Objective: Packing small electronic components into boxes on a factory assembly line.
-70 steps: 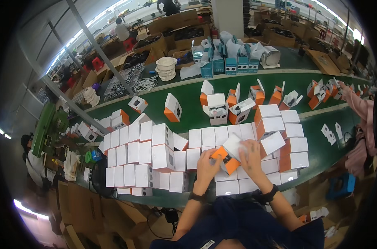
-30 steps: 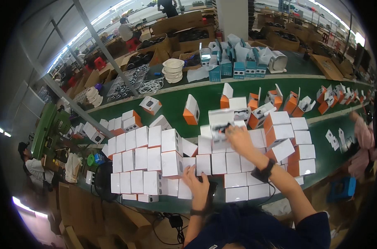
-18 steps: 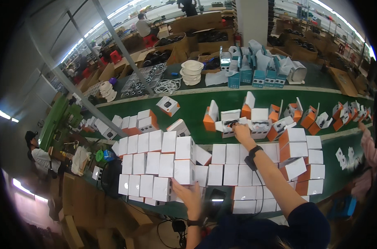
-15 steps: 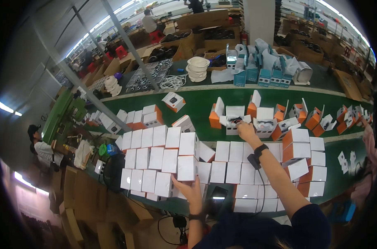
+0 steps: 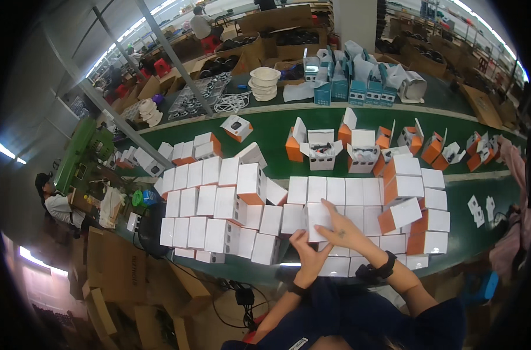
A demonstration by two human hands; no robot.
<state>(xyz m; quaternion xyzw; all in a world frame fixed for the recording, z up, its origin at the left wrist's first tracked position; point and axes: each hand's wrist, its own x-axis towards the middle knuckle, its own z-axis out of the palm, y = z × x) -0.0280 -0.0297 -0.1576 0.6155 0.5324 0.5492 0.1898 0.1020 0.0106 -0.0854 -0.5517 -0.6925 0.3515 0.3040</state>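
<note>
Hands meet on one closed white box (image 5: pixel 317 219) near the bench's front edge: the left hand (image 5: pixel 310 252) clasps its near side from below, the right hand (image 5: pixel 342 230) lies flat over its right edge, fingers spread. Around the grasp, closed white boxes (image 5: pixel 207 201) lie packed in rows, too many to count surely. Beyond the grasp, on the green belt (image 5: pixel 277 131), two open boxes (image 5: pixel 321 150) stand side by side, each holding something dark. Right of the hands, orange-sided boxes (image 5: pixel 401 214) sit stacked.
</note>
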